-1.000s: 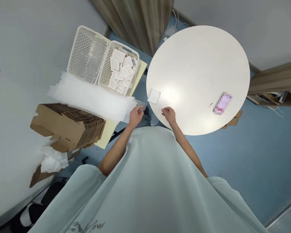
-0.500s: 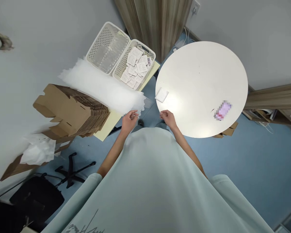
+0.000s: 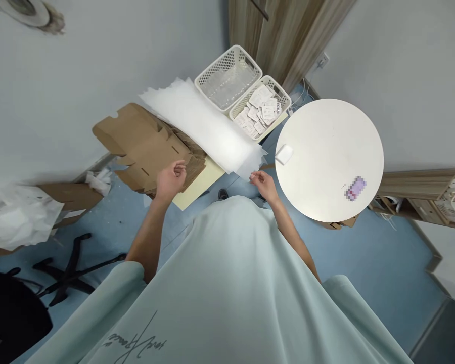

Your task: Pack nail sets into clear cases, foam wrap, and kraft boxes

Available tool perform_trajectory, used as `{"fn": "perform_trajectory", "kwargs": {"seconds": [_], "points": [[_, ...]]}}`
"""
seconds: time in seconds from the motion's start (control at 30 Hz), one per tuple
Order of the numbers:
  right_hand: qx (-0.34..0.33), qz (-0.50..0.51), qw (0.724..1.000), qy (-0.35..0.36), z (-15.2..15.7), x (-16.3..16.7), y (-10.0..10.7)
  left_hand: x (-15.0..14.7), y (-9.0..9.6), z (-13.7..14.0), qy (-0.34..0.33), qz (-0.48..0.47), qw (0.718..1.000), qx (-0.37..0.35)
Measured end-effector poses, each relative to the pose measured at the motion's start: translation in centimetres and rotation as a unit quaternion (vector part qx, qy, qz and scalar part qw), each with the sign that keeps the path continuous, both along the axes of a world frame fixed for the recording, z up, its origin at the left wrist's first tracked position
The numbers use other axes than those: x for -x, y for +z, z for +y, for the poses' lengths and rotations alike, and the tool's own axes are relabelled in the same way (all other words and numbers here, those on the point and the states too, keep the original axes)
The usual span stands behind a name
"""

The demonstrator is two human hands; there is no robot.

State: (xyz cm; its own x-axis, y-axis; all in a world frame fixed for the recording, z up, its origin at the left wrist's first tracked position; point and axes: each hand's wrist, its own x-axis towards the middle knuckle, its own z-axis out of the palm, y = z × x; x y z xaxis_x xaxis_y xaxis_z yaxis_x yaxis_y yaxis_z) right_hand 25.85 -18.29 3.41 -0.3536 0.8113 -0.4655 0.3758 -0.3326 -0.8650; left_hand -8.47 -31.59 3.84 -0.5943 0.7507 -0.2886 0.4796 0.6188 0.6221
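Observation:
My left hand hovers over the near end of a stack of flat brown cardboard boxes, its fingers loosely bent and apart, with nothing visible in them. Whether it touches the cardboard I cannot tell. In front of my body, my right hand hangs with fingers half curled and apart, and no object shows there either. Closest to it are the corner of a pile of white translucent sheets and the rim of a round white table. A small white packet lies at that table's left edge.
Behind the sheets stand two white perforated baskets: one basket with clear plastic pieces, another basket full of white printed packets. A pixelated purple item lies on the round table. A black chair and white crumpled wrapping are at left.
The view has turned left, so the tables and baskets sit farther right. My left hand has moved left, from beside the sheets to over the cardboard stack. My right hand stays before my body.

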Motion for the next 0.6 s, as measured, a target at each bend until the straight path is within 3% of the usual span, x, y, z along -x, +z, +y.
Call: {"fn": "perform_trajectory", "kwargs": {"seconds": [0.17, 0.37, 0.5, 0.6], "points": [[-0.047, -0.028, 0.995, 0.083, -1.7, 5.7, 1.3, 5.5, -2.2, -2.6, -0.084, 0.079, 0.990, 0.083], [-0.100, -0.078, 0.974, 0.188, -3.3, 11.2, 2.9, 6.3, -2.9, -3.5, -0.116, 0.070, 0.988, 0.069], [-0.159, -0.129, 0.933, 0.297, -4.2, 15.6, 3.7, 6.3, -2.7, -3.2, -0.105, 0.083, 0.988, 0.072], [-0.202, -0.169, 0.877, 0.401, -4.6, 19.4, 3.8, 6.1, -2.6, -2.7, -0.100, 0.106, 0.985, 0.094]]}}
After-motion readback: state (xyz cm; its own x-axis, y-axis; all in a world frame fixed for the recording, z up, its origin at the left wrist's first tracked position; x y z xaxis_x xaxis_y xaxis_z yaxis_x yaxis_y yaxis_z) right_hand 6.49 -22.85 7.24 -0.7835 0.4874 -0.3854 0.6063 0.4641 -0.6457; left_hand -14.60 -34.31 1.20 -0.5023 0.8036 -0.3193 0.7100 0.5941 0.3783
